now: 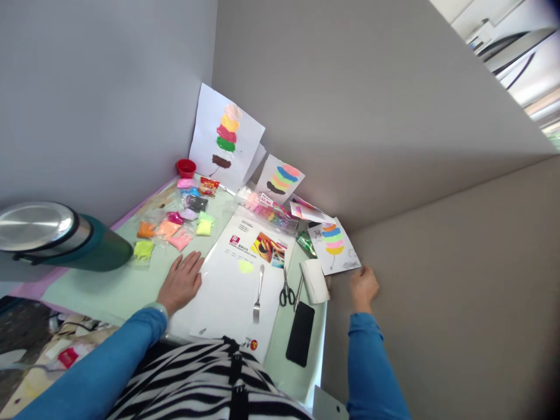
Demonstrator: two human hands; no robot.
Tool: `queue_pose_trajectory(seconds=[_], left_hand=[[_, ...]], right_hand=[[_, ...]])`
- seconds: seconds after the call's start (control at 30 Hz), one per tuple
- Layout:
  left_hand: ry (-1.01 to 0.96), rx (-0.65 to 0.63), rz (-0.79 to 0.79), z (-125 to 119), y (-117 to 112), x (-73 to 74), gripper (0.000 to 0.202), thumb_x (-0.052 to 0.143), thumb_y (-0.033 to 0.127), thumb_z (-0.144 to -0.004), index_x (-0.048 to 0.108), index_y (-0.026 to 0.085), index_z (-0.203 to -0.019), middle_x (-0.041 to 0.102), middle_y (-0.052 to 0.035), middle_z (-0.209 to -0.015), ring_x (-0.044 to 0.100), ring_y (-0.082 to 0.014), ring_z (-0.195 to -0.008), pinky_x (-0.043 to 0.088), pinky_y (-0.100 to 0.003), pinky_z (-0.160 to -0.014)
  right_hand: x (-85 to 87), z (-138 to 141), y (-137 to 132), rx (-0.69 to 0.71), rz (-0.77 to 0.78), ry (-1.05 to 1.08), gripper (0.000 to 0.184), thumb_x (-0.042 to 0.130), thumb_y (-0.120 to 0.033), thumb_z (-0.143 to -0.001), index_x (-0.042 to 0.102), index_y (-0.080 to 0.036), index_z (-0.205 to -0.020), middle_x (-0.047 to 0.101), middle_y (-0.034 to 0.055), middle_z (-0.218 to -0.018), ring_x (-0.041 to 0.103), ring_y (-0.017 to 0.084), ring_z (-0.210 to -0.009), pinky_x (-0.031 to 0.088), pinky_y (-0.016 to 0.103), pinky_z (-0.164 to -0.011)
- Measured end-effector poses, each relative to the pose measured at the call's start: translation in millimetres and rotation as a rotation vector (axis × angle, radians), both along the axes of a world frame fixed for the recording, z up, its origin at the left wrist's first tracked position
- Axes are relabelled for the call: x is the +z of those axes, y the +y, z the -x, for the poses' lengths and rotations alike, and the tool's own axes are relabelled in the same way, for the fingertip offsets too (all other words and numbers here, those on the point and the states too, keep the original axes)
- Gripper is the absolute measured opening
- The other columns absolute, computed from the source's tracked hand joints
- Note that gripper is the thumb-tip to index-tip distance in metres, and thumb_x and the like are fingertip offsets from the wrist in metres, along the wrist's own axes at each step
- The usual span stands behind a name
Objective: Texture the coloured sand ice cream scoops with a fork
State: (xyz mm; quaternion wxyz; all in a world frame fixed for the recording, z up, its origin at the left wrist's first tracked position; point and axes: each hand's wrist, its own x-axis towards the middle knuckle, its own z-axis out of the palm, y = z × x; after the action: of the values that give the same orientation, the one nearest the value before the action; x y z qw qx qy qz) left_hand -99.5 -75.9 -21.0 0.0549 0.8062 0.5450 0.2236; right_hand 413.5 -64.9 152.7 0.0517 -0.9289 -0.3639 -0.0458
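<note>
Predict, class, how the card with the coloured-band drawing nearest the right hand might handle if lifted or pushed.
The card is probably light, since it looks thin. It seems fairly stiff, as its edges look straight rather than sagging. Pushed, it would likely slide or bend rather than roll, being flat.

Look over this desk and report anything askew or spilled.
A lone yellow-green patch stands out on the white sheet; whether spilled, placed or printed, I cannot tell. The rightmost card, its corner at the right hand, tilts askew. No clear damage shows.
</note>
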Motion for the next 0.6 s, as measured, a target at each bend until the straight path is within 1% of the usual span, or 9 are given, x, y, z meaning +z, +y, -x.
queue_pose_trajectory(seconds=[0.07, 0.1, 0.13, 0.23, 0.3, 0.33, 0.4, 0.47, 0.6], left_hand=[[0.004, 0.000, -0.006, -0.1, -0.1, -0.5, 0.044, 0.044, 0.023, -0.087, 0.056, 0.013, -0.128, 0.053, -0.0176, -0.139, 0.045, -0.0313, -0.132, 0.026, -0.052, -0.113], [0.005, 0.001, -0.011, -0.1, -0.1, -0.8, 0.044, 0.044, 0.023, -0.087, 0.056, 0.013, -0.128, 0.053, -0.0176, -0.139, 0.045, -0.0312, -0.132, 0.026, -0.052, -0.113], [0.005, 0.001, -0.016, 0.0, -0.1, -1.3, 0.044, 0.043, 0.023, -0.087, 0.056, 0.013, -0.128, 0.053, -0.0177, -0.138, 0.046, -0.0312, -0.132, 0.026, -0.052, -0.113], [-0.004, -0.001, -0.019, 0.0, 0.1, -2.3, 0.045, 0.044, 0.023, -0.087, 0.055, 0.014, -0.129, 0.053, -0.0181, -0.138, 0.045, -0.0311, -0.132, 0.026, -0.052, -0.113], [-0.012, 0.002, -0.015, -0.3, 0.0, -2.1, 0.046, 0.043, 0.023, -0.086, 0.055, 0.015, -0.130, 0.053, -0.0177, -0.138, 0.045, -0.0309, -0.132, 0.026, -0.053, -0.112], [-0.015, 0.003, -0.011, -0.5, -0.1, -1.6, 0.046, 0.043, 0.022, -0.086, 0.055, 0.015, -0.131, 0.053, -0.0172, -0.138, 0.045, -0.0307, -0.133, 0.026, -0.053, -0.112], [-0.020, 0.007, -0.001, -1.1, -0.6, 0.1, 0.046, 0.043, 0.022, -0.087, 0.055, 0.015, -0.131, 0.053, -0.0166, -0.139, 0.045, -0.0304, -0.133, 0.026, -0.052, -0.113], [-0.009, 0.012, 0.005, -1.7, -1.2, 2.3, 0.046, 0.043, 0.022, -0.087, 0.055, 0.015, -0.131, 0.053, -0.0165, -0.139, 0.045, -0.0301, -0.133, 0.026, -0.052, -0.113], [0.006, 0.011, 0.019, -2.0, -1.6, 5.0, 0.045, 0.042, 0.021, -0.087, 0.055, 0.014, -0.130, 0.053, -0.0167, -0.139, 0.044, -0.0299, -0.134, 0.025, -0.052, -0.113]], right_hand=[[-10.4, 22.1, -15.9, 0.047, -0.032, -0.013, 0.049, 0.031, -0.017, -0.090, 0.051, 0.000, -0.131, 0.060, 0.0265, -0.121, 0.058, 0.031, -0.113, 0.042, 0.036, -0.092], [-18.4, 37.4, -25.5, 0.152, -0.047, 0.024, 0.049, 0.029, -0.017, -0.091, 0.052, 0.004, -0.128, 0.059, 0.0285, -0.121, 0.057, 0.032, -0.114, 0.041, 0.037, -0.094], [-28.0, 55.2, -35.9, 0.230, -0.031, 0.063, 0.046, 0.031, -0.019, -0.091, 0.056, 0.001, -0.124, 0.061, 0.0256, -0.119, 0.058, 0.029, -0.112, 0.041, 0.035, -0.094], [-62.2, 117.8, -69.3, 0.436, 0.046, 0.191, 0.032, 0.041, -0.026, -0.092, 0.066, -0.018, -0.110, 0.069, 0.0080, -0.107, 0.064, 0.019, -0.096, 0.046, 0.025, -0.085], [-83.1, 159.4, -89.1, 0.612, 0.117, 0.274, 0.033, 0.039, -0.030, -0.094, 0.065, -0.020, -0.110, 0.068, 0.0071, -0.107, 0.065, 0.020, -0.094, 0.046, 0.027, -0.082], [-91.4, 178.1, -97.1, 0.643, 0.142, 0.297, 0.033, 0.038, -0.031, -0.095, 0.064, -0.020, -0.113, 0.067, 0.0073, -0.108, 0.064, 0.020, -0.095, 0.047, 0.028, -0.081], [-102.6, 208.9, -108.0, 0.614, 0.196, 0.335, 0.033, 0.042, -0.035, -0.094, 0.061, -0.020, -0.116, 0.064, 0.0081, -0.109, 0.064, 0.021, -0.093, 0.047, 0.028, -0.076], [-107.8, 230.0, -112.4, 0.603, 0.269, 0.342, 0.028, 0.046, -0.034, -0.092, 0.060, -0.021, -0.113, 0.062, 0.0082, -0.108, 0.063, 0.022, -0.094, 0.047, 0.029, -0.073], [-109.8, 248.5, -108.6, 0.545, 0.340, 0.331, 0.022, 0.046, -0.023, -0.089, 0.057, -0.019, -0.107, 0.059, 0.0100, -0.107, 0.061, 0.024, -0.095, 0.045, 0.030, -0.072]])
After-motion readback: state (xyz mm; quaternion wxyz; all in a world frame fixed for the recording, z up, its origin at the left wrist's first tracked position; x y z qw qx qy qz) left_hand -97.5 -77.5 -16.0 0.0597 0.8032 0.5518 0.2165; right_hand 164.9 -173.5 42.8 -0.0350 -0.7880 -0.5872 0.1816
